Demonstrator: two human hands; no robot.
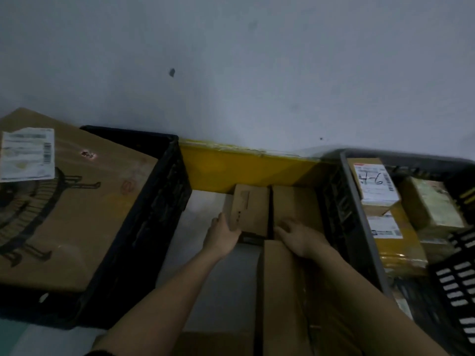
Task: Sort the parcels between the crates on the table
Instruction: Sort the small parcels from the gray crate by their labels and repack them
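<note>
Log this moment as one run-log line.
left hand: grips small box | right hand: rests on next box | left crate: big carton | right crate: labelled parcels

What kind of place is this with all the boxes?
Probably a parcel sorting room or small warehouse: black crates hold cardboard parcels with printed shipping labels, one marked "4-6".

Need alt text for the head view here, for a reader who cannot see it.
Both hands reach for small cardboard parcels between two dark crates: the left hand grips a small box, the right hand rests on another box. Both the left crate and right crate hold parcels.
</note>
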